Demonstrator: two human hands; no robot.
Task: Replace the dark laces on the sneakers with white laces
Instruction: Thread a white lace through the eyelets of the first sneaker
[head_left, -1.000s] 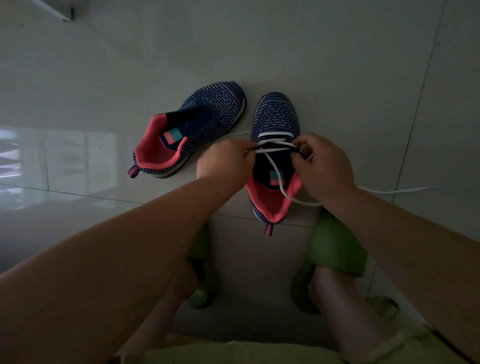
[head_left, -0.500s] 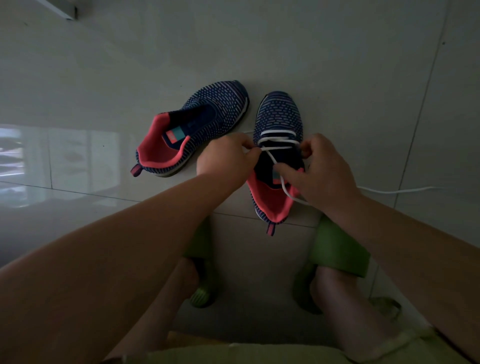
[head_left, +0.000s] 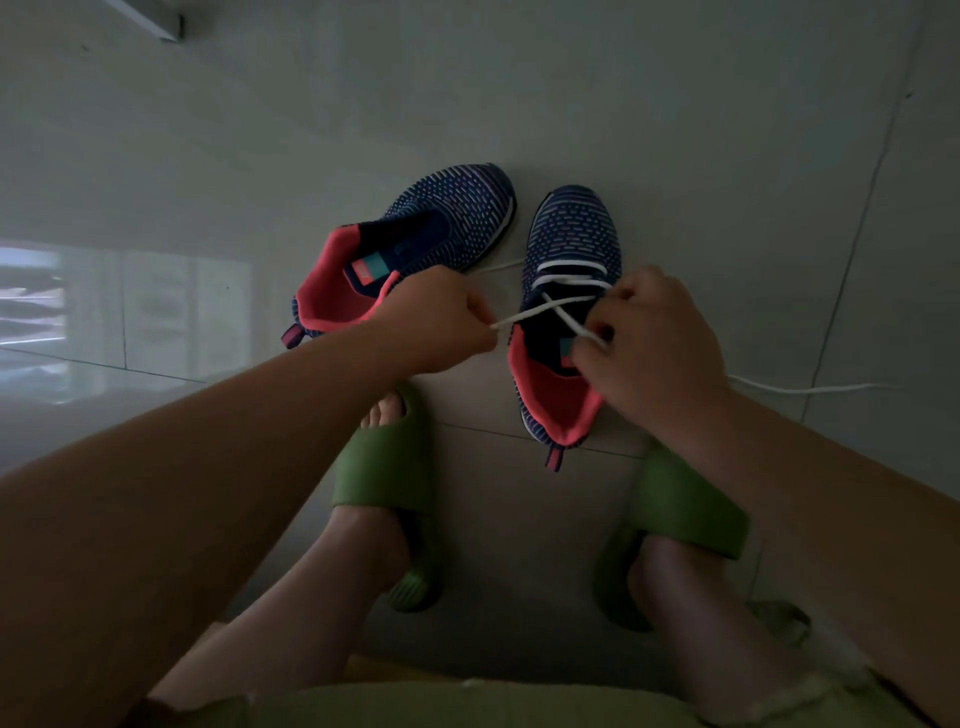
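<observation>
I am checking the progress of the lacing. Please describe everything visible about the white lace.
The white lace is a thin flat cord, likely woven fabric. It is threaded through the front eyelets of the right-hand sneaker, with about two bars across and one crossing over the tongue. The left hand pinches one end, pulled taut to the side. The right hand holds the other strand; its grip hides the exact contact. A long loose part trails over the floor to the right, and a short piece shows between the two sneakers.
</observation>
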